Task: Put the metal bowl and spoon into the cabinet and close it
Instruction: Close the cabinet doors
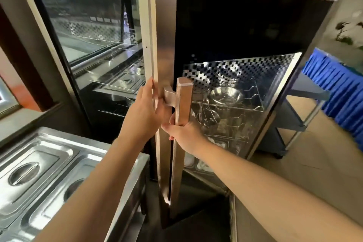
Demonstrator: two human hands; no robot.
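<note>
A tall steel cabinet with two glass doors fills the view. My right hand (184, 133) is wrapped around the long copper-coloured handle (183, 100) of the right door (245, 45). My left hand (146, 112) presses its fingers on that door's steel edge (163, 55), beside the handle bracket. Through the glass a metal bowl (225, 95) sits on a wire shelf. Below it lie several spoons (211, 117) on a lower rack. The left door (88, 25) stands beside it; I cannot tell how far the right door stands from its frame.
A steel counter with lidded food pans (35, 165) stands at the lower left, close to my left arm. A grey trolley (290, 124) and a blue pleated cloth (337, 88) are to the right. Tan floor lies at the lower right.
</note>
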